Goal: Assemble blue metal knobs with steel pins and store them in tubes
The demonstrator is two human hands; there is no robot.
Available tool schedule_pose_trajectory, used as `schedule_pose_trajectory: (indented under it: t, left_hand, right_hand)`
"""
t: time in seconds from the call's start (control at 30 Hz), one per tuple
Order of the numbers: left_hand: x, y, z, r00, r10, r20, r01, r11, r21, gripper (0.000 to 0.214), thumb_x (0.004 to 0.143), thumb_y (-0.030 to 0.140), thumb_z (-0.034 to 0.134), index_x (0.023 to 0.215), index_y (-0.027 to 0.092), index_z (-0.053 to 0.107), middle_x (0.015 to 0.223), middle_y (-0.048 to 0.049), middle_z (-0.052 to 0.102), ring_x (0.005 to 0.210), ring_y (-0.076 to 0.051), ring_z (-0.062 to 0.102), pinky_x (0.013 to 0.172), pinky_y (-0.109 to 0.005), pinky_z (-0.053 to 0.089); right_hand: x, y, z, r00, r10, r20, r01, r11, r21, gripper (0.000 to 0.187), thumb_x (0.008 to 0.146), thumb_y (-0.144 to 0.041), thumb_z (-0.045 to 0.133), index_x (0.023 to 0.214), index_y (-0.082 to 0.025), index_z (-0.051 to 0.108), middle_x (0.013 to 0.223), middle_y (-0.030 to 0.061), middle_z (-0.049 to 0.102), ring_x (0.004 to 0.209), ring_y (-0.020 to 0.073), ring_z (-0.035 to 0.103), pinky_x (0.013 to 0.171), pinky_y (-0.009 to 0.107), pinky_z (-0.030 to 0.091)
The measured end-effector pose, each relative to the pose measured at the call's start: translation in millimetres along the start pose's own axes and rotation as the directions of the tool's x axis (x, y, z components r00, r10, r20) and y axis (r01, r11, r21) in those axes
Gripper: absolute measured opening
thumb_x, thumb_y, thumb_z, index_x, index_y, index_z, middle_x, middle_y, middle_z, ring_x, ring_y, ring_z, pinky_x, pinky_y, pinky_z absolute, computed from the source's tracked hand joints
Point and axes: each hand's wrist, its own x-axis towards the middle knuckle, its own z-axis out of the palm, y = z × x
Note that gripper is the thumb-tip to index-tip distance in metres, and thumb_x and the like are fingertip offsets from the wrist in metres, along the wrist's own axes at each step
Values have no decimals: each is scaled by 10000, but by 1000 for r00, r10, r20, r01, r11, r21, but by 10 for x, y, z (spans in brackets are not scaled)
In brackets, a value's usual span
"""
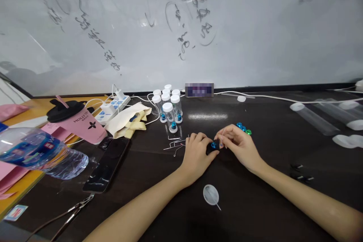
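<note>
Near the middle of the dark table, my left hand (196, 155) is closed around a small black and blue part (213, 145), mostly covered by the fingers. My right hand (241, 146) meets it from the right, pinching a thin light-coloured rod (223, 132) against the part. Just beyond the right fingers lie small blue pieces (241, 126) and a green piece (248, 132). Several thin bent metal rods (174, 143) are spread left of my left hand. A round white lid (211, 194) rests in front, with a thin strip sticking out from it.
Clear tubes with white caps (168, 107) stand at the back. Leftward are a phone (107, 166), water bottle (42, 153), pink cup (82, 121), power strip (115, 107) and pliers (75, 210). Empty tubes (314, 119), lids (347, 141) and small black pieces (303, 177) lie right.
</note>
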Motion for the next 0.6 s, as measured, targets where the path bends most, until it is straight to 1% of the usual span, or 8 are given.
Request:
schedule_pose_trajectory:
  t: [0.13, 0.27, 0.43, 0.6]
  left_hand:
    - [2, -16, 11, 1000, 1, -2, -1, 1000, 14, 149, 830, 316, 668, 961, 246, 678, 995, -20, 626, 962, -234, 507, 826, -392, 380]
    - [-9, -18, 2, 1000, 12, 4, -12, 1000, 19, 139, 830, 314, 668, 951, 247, 688, 995, -18, 627, 952, -233, 509, 817, -388, 372]
    - [-10, -30, -2, 1000, 13, 9, -13, 1000, 13, 142, 838, 326, 657, 955, 256, 697, 1000, -17, 628, 951, -233, 513, 811, -386, 369]
    - [-17, -40, 4, 1000, 18, -5, -18, 1000, 14, 151, 832, 331, 664, 952, 247, 699, 991, -16, 629, 944, -229, 519, 810, -385, 366]
  right_hand:
    - [11, 11, -7, 1000, -8, 5, 8, 1000, -14, 161, 908, -361, 580, 906, -206, 534, 875, 51, 662, 613, 141, 564, 572, 307, 473]
    - [8, 10, 2, 1000, -9, 29, 9, 1000, -12, 137, 912, -336, 581, 904, -209, 533, 838, 28, 653, 604, 136, 568, 555, 286, 454]
    - [3, -7, 2, 999, -22, 37, 23, 999, -29, 124, 912, -327, 587, 898, -215, 537, 803, 16, 635, 620, 141, 561, 607, 296, 470]
    - [-6, -12, 1, 997, -39, 64, 43, 997, -62, 111, 923, -316, 570, 891, -215, 536, 802, 14, 626, 632, 142, 562, 622, 296, 470]
